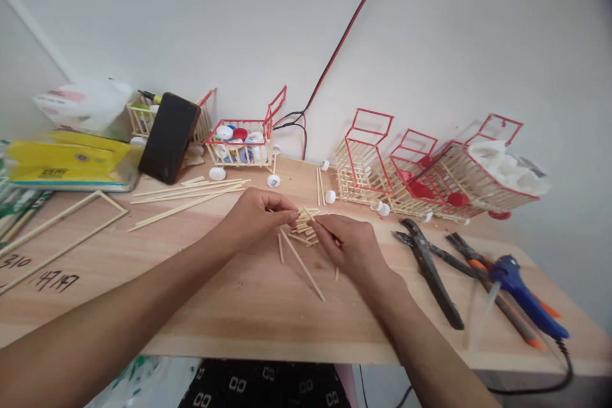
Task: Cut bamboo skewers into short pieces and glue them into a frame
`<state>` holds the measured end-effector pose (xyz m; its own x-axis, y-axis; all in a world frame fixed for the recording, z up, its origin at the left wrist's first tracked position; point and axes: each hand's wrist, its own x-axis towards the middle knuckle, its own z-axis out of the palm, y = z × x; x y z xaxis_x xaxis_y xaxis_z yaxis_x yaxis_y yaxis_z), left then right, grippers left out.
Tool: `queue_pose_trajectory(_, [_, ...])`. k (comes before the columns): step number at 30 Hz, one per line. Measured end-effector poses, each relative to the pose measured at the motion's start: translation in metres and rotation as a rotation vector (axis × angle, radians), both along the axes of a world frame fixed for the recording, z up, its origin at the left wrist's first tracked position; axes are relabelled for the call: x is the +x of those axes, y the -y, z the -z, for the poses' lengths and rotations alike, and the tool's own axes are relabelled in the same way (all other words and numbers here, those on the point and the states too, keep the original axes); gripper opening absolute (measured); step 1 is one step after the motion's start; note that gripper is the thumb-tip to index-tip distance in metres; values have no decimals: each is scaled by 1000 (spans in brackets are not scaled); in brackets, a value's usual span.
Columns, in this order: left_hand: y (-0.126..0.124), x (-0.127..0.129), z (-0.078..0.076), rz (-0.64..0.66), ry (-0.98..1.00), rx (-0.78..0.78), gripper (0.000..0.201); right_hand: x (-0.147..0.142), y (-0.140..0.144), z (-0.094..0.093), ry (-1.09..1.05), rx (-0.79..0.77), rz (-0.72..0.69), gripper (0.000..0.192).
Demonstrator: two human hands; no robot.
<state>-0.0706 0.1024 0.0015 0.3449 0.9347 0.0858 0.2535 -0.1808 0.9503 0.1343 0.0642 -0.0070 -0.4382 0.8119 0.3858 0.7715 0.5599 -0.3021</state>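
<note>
Left hand [255, 217] pinched on the short sticks [306, 224] at mid tabletop, fingertips closed over the little pile. Right hand [351, 245] pinched on the same pile from the other side, one longer stick [302, 263] slanting from beneath it toward the near edge.

Wooden tabletop [248, 312] carrying everything. Yellow box [67, 162] at the far left edge, a dark phone [169, 137] leaning beside it against a small stick basket. Three red-framed stick carts [421, 169] in a row along the far edge toward the right corner, the last tipped and filled with white pieces. One more cart [243, 140] full of bottle caps at the far edge, middle. Long sticks [191, 194] lying left of the hands. Black pliers [430, 268] right of the right hand, blue glue gun [523, 293] nearer the right edge. White caps [329, 196] scattered by the carts.
</note>
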Motion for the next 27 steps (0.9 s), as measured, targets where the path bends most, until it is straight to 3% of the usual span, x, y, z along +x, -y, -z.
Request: queue_pose_trajectory(27, [1, 2, 0, -21, -12, -8, 11, 2, 0, -1, 26, -18, -16, 31])
